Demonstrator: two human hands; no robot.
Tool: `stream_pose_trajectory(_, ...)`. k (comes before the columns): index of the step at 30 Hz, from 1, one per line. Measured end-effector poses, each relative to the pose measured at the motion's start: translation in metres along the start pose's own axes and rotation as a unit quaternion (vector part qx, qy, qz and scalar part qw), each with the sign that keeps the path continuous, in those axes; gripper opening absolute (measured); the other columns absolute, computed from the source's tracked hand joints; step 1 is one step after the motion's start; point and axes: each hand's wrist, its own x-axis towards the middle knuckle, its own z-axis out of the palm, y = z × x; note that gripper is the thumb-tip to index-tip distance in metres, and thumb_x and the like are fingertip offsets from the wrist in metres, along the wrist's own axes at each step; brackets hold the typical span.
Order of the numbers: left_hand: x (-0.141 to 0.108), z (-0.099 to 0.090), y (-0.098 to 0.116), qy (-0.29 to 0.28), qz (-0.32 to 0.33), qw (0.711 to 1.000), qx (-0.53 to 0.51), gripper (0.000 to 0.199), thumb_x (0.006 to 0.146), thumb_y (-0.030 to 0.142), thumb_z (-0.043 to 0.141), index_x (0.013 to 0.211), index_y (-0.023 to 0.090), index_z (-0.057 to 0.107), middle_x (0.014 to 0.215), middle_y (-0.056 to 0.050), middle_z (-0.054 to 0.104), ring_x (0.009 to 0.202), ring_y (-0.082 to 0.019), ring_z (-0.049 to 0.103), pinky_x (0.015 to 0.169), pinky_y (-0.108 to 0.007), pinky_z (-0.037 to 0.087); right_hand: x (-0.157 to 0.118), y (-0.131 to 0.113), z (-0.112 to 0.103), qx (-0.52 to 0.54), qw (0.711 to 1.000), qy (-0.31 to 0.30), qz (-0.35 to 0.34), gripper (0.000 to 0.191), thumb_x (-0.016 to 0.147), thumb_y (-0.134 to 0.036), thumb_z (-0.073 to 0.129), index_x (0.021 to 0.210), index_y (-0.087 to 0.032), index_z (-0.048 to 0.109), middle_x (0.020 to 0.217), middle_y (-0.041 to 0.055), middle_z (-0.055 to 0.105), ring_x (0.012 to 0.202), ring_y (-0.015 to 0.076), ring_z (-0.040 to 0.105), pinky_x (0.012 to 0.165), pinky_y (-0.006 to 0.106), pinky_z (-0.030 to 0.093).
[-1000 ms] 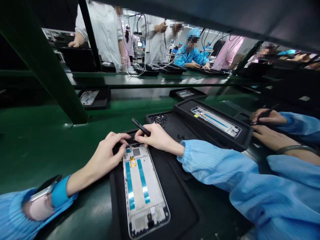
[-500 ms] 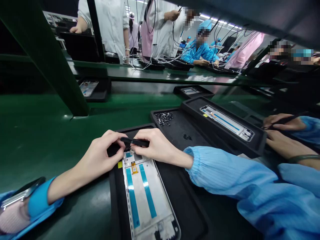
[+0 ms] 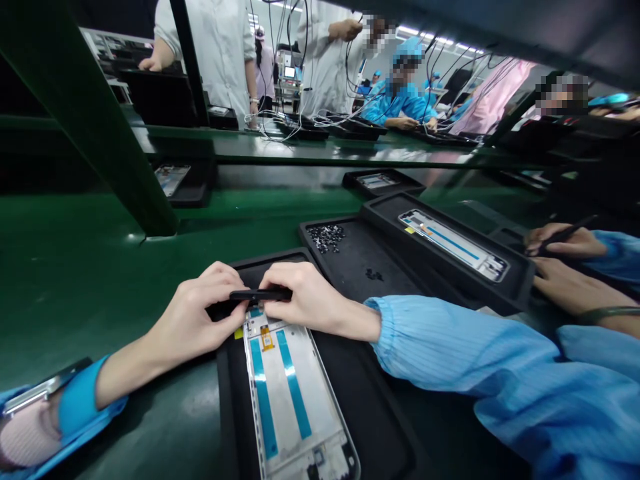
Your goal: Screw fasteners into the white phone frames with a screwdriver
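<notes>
A white-edged phone mid-frame [image 3: 293, 393] with teal adhesive strips lies on a black tray [image 3: 385, 427] right below my hands. My right hand [image 3: 305, 300] is shut on black tweezers [image 3: 260, 294], which lie level across the frame's top end. My left hand [image 3: 200, 310] curls around that end, fingers at the frame's upper left corner and close to the tweezers' left end. The tips of the tweezers are hidden among the fingers. A small yellow-orange part [image 3: 267, 338] sits on the frame just below the tweezers.
A black mat [image 3: 360, 267] with a heap of small dark screws [image 3: 326, 238] and a second tray holding another frame [image 3: 453, 247] stand beyond my right hand. A co-worker's hand with tweezers [image 3: 565, 241] is at the right. A green post [image 3: 100, 127] rises on the left of the green bench.
The tweezers have swung from a steep diagonal to lying level across the frame's top. My hands have drawn closer together, and the view has shifted slightly.
</notes>
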Motion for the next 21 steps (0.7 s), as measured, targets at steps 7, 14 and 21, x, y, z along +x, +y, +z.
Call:
stream_pose_trajectory(7,-0.001,-0.003,0.002,-0.020,0.024,0.999,0.012,0.012,0.076,0.010,0.053,0.078,0.014,0.065,0.076,-0.004,0.063,0.081,-0.018,0.054,0.069,-0.029,0.050,0.007,-0.007,-0.007,-0.035,0.997,-0.067,-0.012,0.005,0.070,-0.009,0.058,0.074,-0.012,0.060,0.074,0.0021,0.060,0.066,0.0109,0.051,0.061,0.021,0.037)
stream_pose_trajectory(14,0.002,-0.004,0.004,-0.054,0.060,0.995,0.052,0.015,0.080,0.011,0.051,0.077,0.014,0.064,0.080,-0.007,0.060,0.086,-0.019,0.052,0.070,-0.029,0.049,0.017,0.002,-0.021,0.024,0.993,-0.114,0.025,0.010,0.074,-0.014,0.058,0.072,-0.010,0.067,0.065,0.0004,0.060,0.059,0.0080,0.049,0.055,0.019,0.034)
stream_pose_trajectory(21,0.004,-0.005,0.006,-0.081,0.061,0.993,0.066,0.014,0.081,0.011,0.049,0.076,0.014,0.063,0.080,-0.007,0.059,0.082,-0.018,0.051,0.071,-0.030,0.047,0.019,0.011,-0.020,0.136,0.967,-0.157,0.151,0.016,0.071,-0.021,0.057,0.077,-0.012,0.069,0.058,-0.0020,0.056,0.053,0.0063,0.045,0.050,0.018,0.033)
